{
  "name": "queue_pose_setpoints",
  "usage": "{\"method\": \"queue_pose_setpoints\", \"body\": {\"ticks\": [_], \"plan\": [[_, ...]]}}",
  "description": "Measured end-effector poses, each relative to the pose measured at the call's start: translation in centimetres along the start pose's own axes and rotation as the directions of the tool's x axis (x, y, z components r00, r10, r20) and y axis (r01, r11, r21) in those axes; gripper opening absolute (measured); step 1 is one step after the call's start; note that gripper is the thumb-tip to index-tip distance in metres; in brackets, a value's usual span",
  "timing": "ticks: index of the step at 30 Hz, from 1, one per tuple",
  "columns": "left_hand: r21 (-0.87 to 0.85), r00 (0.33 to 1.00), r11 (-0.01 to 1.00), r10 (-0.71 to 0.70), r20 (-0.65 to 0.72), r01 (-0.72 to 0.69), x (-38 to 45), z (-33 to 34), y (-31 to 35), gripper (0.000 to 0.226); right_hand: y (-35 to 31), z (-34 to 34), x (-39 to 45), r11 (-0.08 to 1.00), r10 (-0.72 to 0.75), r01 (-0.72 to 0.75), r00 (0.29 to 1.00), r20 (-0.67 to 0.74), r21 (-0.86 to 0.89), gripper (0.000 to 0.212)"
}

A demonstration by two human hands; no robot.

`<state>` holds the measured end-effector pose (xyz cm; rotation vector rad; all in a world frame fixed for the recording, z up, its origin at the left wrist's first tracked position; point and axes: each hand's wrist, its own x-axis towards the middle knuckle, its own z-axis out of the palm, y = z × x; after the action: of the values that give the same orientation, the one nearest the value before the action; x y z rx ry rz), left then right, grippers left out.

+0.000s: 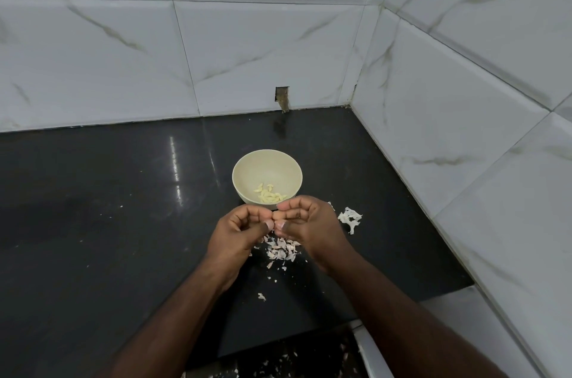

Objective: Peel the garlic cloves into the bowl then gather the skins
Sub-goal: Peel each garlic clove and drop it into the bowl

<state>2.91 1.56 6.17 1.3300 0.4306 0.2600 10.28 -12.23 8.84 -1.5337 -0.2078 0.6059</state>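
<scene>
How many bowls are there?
1. The cream bowl sits on the black counter, just beyond both hands, with peeled garlic cloves inside. None seems hidden.

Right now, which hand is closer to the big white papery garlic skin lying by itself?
Right. The right hand is just beside the big white papery garlic skin on the black countertop; the left hand is farther off, on the right hand's other side.

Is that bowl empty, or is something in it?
Not empty: the upright cream round bowl holds a few peeled pale-yellow garlic cloves.
</scene>
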Motion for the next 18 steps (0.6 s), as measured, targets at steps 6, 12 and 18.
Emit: {"method": "queue_pose_setpoints", "body": {"ticks": [6, 12, 18], "plan": [[-0.036, 0.999, 0.998, -0.042, -0.001, 0.042, 0.23, 0.05, 0.31, 0.012, 0.15, 0.07, 0.09, 0.988, -0.085, 0.079, 0.996, -0.037, -0.136, 0.025], [-0.102, 0.995, 0.99, -0.098, -0.002, 0.097, 0.39, 0.15, 0.35, 0.009, 0.69, 0.34, 0.2, 0.962, -0.164, 0.143, 0.984, -0.075, -0.235, 0.018], [-0.171, 0.984, 0.969, -0.178, 0.03, 0.181, 0.18, 0.22, 0.83, 0.011, 0.9, 0.32, 0.03, 0.938, -0.224, 0.192, 0.971, -0.08, -0.29, 0.019]]}}
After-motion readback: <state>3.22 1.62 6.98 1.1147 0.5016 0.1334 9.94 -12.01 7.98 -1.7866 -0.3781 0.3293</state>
